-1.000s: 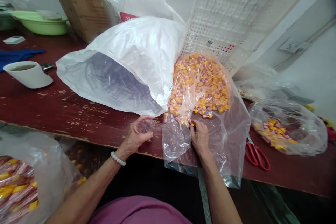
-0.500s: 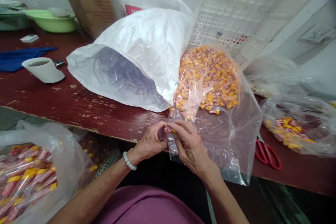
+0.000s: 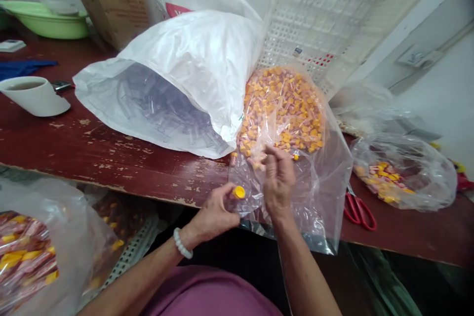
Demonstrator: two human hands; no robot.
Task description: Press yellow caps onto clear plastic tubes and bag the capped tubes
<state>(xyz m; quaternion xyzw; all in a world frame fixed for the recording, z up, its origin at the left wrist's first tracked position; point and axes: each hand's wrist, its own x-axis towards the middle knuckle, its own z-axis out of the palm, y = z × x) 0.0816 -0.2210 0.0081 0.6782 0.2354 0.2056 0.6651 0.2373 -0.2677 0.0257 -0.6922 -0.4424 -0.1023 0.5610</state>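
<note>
My left hand point(image 3: 218, 210), with a beaded bracelet at the wrist, is closed around a small tube whose round yellow cap point(image 3: 239, 191) faces up. Most of the tube is hidden by the fingers. My right hand point(image 3: 278, 177) is over the clear plastic bag point(image 3: 314, 197), its fingers curled together and blurred; whether anything is in them I cannot make out. Just beyond it lies a heap of small pink pieces with yellow caps point(image 3: 285, 103), partly under the plastic. To the left, a white sack point(image 3: 196, 54) gapes open, showing clear empty tubes point(image 3: 163, 103).
Red-handled scissors point(image 3: 360, 211) and another clear bag of yellow-capped pieces point(image 3: 388, 177) lie on the right. A white cup point(image 3: 35, 96) of dark liquid stands left. A white plastic basket point(image 3: 333, 15) leans behind the heap. At lower left is a bag of filled tubes point(image 3: 25, 256).
My right hand has left my left hand and moved up and away toward the heap. The left hand keeps the tube, its yellow cap now showing. The whole view has shifted slightly.
</note>
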